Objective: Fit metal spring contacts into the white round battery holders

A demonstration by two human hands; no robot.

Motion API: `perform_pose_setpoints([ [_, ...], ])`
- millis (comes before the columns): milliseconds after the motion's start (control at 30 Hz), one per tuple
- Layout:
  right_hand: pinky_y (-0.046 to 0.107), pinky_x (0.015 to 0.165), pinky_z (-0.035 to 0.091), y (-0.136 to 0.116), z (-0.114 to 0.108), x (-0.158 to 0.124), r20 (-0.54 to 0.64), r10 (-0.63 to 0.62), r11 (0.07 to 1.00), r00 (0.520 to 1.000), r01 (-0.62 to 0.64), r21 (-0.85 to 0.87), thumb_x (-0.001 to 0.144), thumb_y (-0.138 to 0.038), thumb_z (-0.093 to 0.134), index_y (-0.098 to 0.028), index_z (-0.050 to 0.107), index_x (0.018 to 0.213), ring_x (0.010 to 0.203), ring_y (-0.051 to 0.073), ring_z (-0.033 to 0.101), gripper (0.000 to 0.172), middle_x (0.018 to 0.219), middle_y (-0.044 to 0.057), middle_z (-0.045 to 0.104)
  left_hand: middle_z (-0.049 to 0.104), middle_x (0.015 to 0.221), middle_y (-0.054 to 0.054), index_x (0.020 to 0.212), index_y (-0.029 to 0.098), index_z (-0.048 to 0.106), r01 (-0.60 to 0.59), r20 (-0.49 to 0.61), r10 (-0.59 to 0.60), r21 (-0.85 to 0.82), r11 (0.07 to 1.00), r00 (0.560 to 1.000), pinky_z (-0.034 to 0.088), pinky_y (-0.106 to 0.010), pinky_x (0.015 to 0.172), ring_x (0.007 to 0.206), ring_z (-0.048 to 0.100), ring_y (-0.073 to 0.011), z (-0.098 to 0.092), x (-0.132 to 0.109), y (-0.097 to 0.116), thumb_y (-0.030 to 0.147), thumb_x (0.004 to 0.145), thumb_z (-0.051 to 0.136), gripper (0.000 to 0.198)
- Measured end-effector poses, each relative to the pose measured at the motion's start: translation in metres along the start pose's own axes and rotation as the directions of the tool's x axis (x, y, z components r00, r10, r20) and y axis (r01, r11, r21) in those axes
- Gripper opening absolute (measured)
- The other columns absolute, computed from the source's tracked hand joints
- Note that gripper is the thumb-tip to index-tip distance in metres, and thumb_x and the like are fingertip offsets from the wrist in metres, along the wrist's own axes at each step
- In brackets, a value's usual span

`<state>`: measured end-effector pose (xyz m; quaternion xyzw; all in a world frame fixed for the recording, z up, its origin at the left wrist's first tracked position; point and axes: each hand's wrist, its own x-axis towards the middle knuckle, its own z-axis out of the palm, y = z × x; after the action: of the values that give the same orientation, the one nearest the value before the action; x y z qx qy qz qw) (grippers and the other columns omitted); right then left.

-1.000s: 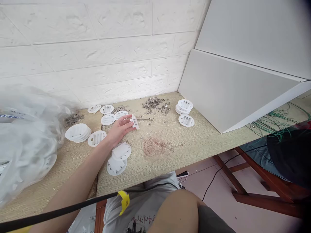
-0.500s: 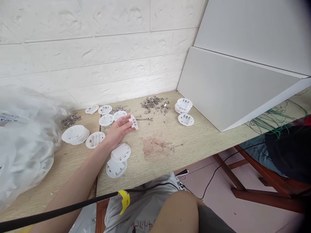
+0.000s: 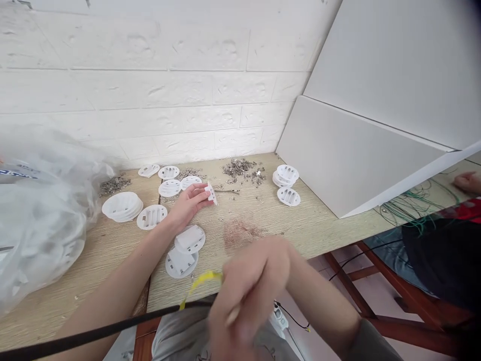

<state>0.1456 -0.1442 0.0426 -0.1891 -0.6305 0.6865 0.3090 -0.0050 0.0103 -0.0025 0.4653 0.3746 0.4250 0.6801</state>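
Observation:
My left hand (image 3: 188,206) pinches a round white plastic battery holder (image 3: 212,194) on edge above the table. My right hand (image 3: 253,288) is in the foreground, close to the camera. Its fingers look curled but are smeared by motion, so I cannot tell what they hold, if anything. Just beyond the pinched holder lies a thin dark strip-like piece (image 3: 228,190). Two white discs, the upper one (image 3: 190,238) overlapping the lower one, lie below my left wrist. Behind that hand are more slotted holders (image 3: 170,188), some lying apart and some touching.
Small metal pieces (image 3: 238,168) are heaped by the wall. Holders (image 3: 288,197) lie beside grey-white panels (image 3: 368,155). A stack of discs (image 3: 121,206) and a plastic bag (image 3: 41,215) are at left. A black cable (image 3: 93,331) crosses the foreground. Green wires (image 3: 404,210) and another person's hand (image 3: 468,181) are at right.
My right hand has come into view in the foreground, blurred. My left hand still pinches the battery holder, now turned slightly. Another person's hand appears at far right. The camera view has shifted.

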Motion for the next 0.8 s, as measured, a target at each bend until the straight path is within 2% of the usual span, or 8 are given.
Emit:
perform_pose_setpoints([
  [100,0.018,0.045,0.026,-0.011,-0.078,0.030,0.142,0.096,0.993,0.985,-0.084,-0.085,0.087,-0.055,0.058,-0.016,0.064,0.087,0.040,0.003,0.034,0.040,0.054,-0.006,0.057,0.066,0.091,-0.003,0.103,0.018,0.063,-0.031,0.034,0.032,-0.015,0.999,0.999,0.052,-0.034,0.089,0.089,0.064,-0.0160,-0.001,0.001,-0.002,0.023,0.071,0.079,0.036],
  [167,0.019,0.046,0.026,-0.008,-0.117,0.056,-0.239,0.030,0.980,0.971,-0.076,-0.185,0.091,-0.046,0.053,-0.018,0.062,0.095,0.043,0.004,0.030,0.029,0.062,-0.007,0.058,0.067,0.097,-0.004,0.106,0.019,0.063,-0.052,0.066,0.053,-0.023,0.998,0.996,0.050,-0.034,0.091,0.093,0.064,-0.0167,-0.002,0.002,-0.003,0.023,0.069,0.081,0.041],
  [233,0.020,0.052,0.031,0.004,-0.140,0.077,-0.631,-0.106,0.932,0.769,-0.144,-0.332,0.092,-0.033,0.049,-0.018,0.060,0.096,0.052,0.006,0.039,0.019,0.070,-0.004,0.060,0.067,0.105,-0.005,0.108,0.020,0.064,-0.080,0.091,0.084,-0.039,0.996,0.992,0.048,-0.033,0.093,0.099,0.063,-0.0172,-0.003,0.002,-0.004,0.022,0.068,0.083,0.044],
  [267,0.021,0.057,0.034,0.012,-0.146,0.084,-0.703,-0.158,0.886,0.694,-0.214,-0.410,0.089,-0.029,0.052,-0.017,0.060,0.089,0.060,0.008,0.046,0.014,0.073,-0.002,0.060,0.067,0.108,-0.005,0.108,0.020,0.064,-0.094,0.098,0.099,-0.049,0.994,0.990,0.048,-0.033,0.094,0.102,0.063,-0.0172,-0.004,0.003,-0.004,0.021,0.067,0.084,0.045],
  [300,0.022,0.062,0.035,0.020,-0.149,0.089,-0.715,-0.200,0.841,0.670,-0.257,-0.476,0.087,-0.029,0.055,-0.017,0.058,0.082,0.066,0.009,0.048,0.013,0.075,-0.001,0.059,0.067,0.109,-0.005,0.108,0.021,0.064,-0.107,0.102,0.113,-0.057,0.993,0.988,0.048,-0.032,0.094,0.103,0.062,-0.0169,-0.004,0.003,-0.004,0.020,0.066,0.085,0.047],
  [533,0.024,0.062,0.037,0.043,-0.143,0.079,-0.623,-0.172,0.892,0.763,-0.148,-0.428,0.083,-0.041,0.059,-0.018,0.051,0.071,0.065,0.010,0.047,0.028,0.070,-0.002,0.052,0.068,0.115,-0.006,0.109,0.022,0.067,-0.156,0.081,0.157,-0.022,0.988,0.984,0.047,-0.034,0.097,0.110,0.060,-0.0205,-0.004,0.003,-0.003,0.015,0.056,0.087,0.057],
  [667,0.028,0.068,0.044,0.043,-0.143,0.078,-0.647,-0.201,0.898,0.736,-0.126,-0.422,0.079,-0.040,0.066,-0.015,0.062,0.084,0.075,0.015,0.057,0.027,0.085,0.006,0.065,0.071,0.112,-0.009,0.105,0.019,0.070,-0.120,0.085,0.123,-0.045,0.992,0.989,0.050,-0.034,0.092,0.111,0.062,-0.0251,-0.003,0.003,0.000,0.016,0.056,0.081,0.050],
  [800,0.029,0.068,0.045,0.046,-0.144,0.080,-0.646,-0.209,0.912,0.734,-0.093,-0.400,0.075,-0.040,0.071,-0.014,0.066,0.084,0.075,0.016,0.059,0.028,0.085,0.007,0.068,0.072,0.099,-0.009,0.093,0.015,0.071,-0.142,0.038,0.141,0.013,0.990,0.989,0.052,-0.032,0.079,0.096,0.065,-0.0221,-0.004,0.003,0.002,0.037,0.070,0.073,0.031],
])
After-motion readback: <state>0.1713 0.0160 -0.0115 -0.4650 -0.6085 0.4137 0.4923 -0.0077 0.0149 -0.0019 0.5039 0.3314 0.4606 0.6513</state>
